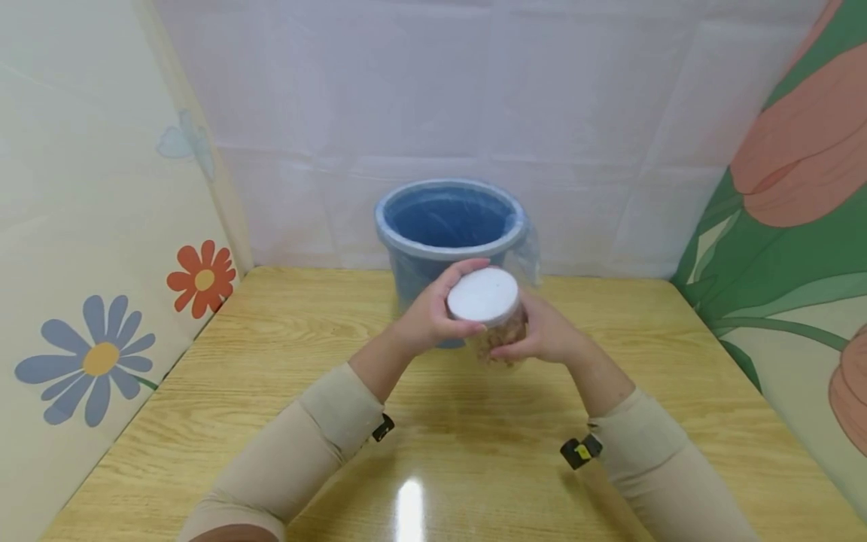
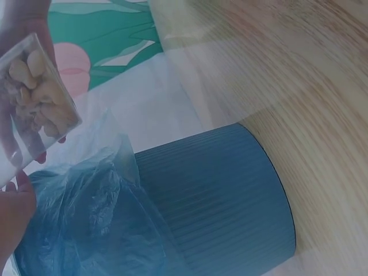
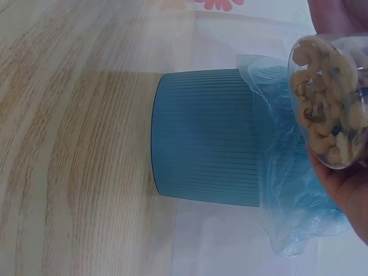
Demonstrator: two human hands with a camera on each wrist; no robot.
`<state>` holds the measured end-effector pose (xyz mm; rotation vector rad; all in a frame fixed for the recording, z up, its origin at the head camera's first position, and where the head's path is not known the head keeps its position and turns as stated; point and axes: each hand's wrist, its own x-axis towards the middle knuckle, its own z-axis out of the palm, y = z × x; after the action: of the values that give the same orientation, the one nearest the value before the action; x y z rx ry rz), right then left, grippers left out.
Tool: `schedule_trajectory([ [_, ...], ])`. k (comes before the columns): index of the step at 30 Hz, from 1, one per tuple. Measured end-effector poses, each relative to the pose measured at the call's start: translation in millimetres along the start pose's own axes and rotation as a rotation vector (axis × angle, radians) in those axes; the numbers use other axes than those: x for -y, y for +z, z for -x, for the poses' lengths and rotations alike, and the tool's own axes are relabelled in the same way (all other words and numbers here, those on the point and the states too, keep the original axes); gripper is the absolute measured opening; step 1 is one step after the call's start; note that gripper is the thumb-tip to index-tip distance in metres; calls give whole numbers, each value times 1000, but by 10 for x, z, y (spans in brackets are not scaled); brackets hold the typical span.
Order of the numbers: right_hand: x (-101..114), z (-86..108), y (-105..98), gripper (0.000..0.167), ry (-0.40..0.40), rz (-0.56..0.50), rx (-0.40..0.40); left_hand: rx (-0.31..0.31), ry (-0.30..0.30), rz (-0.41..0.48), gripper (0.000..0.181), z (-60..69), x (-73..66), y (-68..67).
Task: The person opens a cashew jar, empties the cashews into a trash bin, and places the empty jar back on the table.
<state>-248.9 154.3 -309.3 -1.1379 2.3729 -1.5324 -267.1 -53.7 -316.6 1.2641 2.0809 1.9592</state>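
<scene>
A clear jar of cashew-like nuts (image 1: pixel 503 339) with a white lid (image 1: pixel 484 295) is held up in front of a blue bin (image 1: pixel 423 275). The left hand (image 1: pixel 433 309) grips the lid's rim, its thumb and fingers spread around it. Lower down, the right hand (image 1: pixel 550 330) holds the jar's body from the right side. In the left wrist view the nuts (image 2: pixel 49 95) show through the clear wall; in the right wrist view the jar's base (image 3: pixel 325 103) faces the camera, tilted. The lid appears to be on the jar.
A translucent blue bag (image 1: pixel 524 252) lines the bin and hangs over its rim. The bin stands at the back of the wooden table (image 1: pixel 305 316), before a white sheet (image 1: pixel 406 90). Flower-patterned panels (image 1: pixel 101 226) flank the table on both sides.
</scene>
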Motion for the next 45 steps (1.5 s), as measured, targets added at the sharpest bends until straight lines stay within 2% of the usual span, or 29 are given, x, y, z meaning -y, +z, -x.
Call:
schedule_trajectory([
  [7, 97, -8, 18, 85, 9, 25, -23, -53, 11, -56, 84, -6, -9, 23],
  [19, 91, -10, 30, 86, 27, 33, -46, -105, 21, -64, 82, -16, 53, 54],
  [21, 90, -4, 34, 86, 34, 48, -55, -111, 15, -72, 82, -11, 30, 68],
  [28, 89, 10, 57, 86, 37, 99, -88, -148, 9, -134, 79, 42, -259, 159],
  [30, 100, 9, 65, 86, 35, 110, -100, -166, 10, -149, 79, 51, -288, 177],
  [36, 159, 8, 108, 86, 35, 168, -175, -245, 34, -189, 79, 70, -349, 240],
  [40, 155, 1, 123, 89, 7, 210, -212, -300, 23, -205, 80, 82, -364, 290],
  [45, 13, -13, 63, 94, -7, 211, -199, -296, 9, -178, 86, 93, -327, 287],
])
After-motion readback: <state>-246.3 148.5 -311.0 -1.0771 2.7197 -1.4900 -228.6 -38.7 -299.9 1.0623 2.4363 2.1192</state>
